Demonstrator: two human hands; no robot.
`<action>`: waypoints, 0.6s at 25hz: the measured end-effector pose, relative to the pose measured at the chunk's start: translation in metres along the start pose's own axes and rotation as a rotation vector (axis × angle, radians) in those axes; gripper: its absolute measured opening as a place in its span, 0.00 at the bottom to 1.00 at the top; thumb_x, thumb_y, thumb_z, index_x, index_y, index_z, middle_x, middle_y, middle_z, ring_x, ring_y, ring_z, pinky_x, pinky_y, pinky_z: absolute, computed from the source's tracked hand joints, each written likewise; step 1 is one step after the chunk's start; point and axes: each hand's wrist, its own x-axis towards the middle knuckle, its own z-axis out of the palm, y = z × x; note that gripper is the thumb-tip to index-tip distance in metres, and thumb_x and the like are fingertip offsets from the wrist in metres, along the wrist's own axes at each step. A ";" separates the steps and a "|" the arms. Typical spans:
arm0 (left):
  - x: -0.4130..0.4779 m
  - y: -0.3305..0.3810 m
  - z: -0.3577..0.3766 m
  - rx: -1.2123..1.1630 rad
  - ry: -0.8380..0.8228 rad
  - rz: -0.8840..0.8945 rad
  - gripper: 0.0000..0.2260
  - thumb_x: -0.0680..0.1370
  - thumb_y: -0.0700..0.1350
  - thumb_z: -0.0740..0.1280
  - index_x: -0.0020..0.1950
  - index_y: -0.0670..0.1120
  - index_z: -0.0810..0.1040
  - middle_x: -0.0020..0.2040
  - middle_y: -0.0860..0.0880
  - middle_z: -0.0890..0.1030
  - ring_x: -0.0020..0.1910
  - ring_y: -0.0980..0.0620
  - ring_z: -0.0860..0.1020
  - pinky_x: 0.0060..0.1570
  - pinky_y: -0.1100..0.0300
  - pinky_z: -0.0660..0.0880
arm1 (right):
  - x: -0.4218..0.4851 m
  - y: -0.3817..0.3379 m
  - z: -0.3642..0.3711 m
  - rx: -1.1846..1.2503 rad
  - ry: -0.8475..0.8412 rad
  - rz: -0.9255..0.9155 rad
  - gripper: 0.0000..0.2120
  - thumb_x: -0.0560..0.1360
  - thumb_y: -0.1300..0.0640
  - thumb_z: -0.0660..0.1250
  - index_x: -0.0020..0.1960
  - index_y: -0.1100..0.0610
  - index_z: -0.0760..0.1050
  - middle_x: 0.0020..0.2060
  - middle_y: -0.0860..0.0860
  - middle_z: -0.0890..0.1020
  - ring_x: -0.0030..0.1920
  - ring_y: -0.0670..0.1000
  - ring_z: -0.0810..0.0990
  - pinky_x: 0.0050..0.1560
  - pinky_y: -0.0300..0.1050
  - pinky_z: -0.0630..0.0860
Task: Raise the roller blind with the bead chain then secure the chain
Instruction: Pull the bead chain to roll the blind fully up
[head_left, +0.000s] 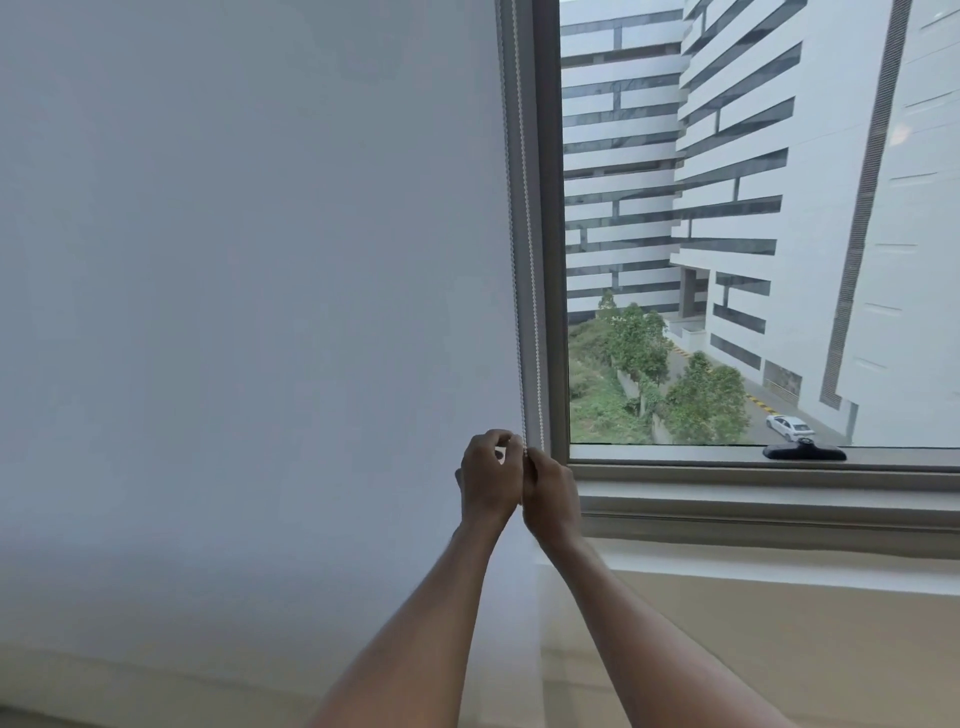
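Observation:
A white roller blind hangs fully down and fills the left part of the view. Along its right edge runs the white bead chain, two strands side by side against the grey window frame. My left hand and my right hand are pressed together at the bottom of the chain, both with fingers closed around it. The chain's lower end is hidden inside my hands.
To the right, an uncovered window pane looks onto white buildings, trees and a car. A black window handle lies on the lower frame. Below it are a grey sill and a beige wall.

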 end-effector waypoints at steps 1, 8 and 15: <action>0.001 0.004 0.001 -0.050 -0.008 0.010 0.10 0.83 0.49 0.64 0.54 0.48 0.84 0.53 0.49 0.86 0.51 0.49 0.83 0.61 0.45 0.80 | -0.004 0.002 0.000 0.006 0.004 0.008 0.11 0.80 0.59 0.60 0.40 0.56 0.75 0.28 0.53 0.81 0.31 0.59 0.79 0.34 0.60 0.76; 0.005 0.057 -0.010 -0.301 -0.062 0.175 0.11 0.86 0.50 0.63 0.65 0.48 0.79 0.55 0.49 0.87 0.45 0.53 0.88 0.52 0.50 0.82 | -0.032 -0.009 0.005 0.128 -0.022 0.026 0.16 0.80 0.67 0.57 0.36 0.57 0.73 0.23 0.49 0.77 0.22 0.49 0.76 0.27 0.47 0.70; 0.034 0.128 -0.036 -0.631 0.049 0.219 0.13 0.89 0.45 0.58 0.60 0.45 0.83 0.40 0.50 0.79 0.34 0.57 0.72 0.37 0.63 0.70 | -0.042 -0.004 0.007 0.120 0.003 -0.075 0.14 0.86 0.60 0.59 0.48 0.52 0.80 0.30 0.49 0.82 0.23 0.46 0.77 0.28 0.43 0.73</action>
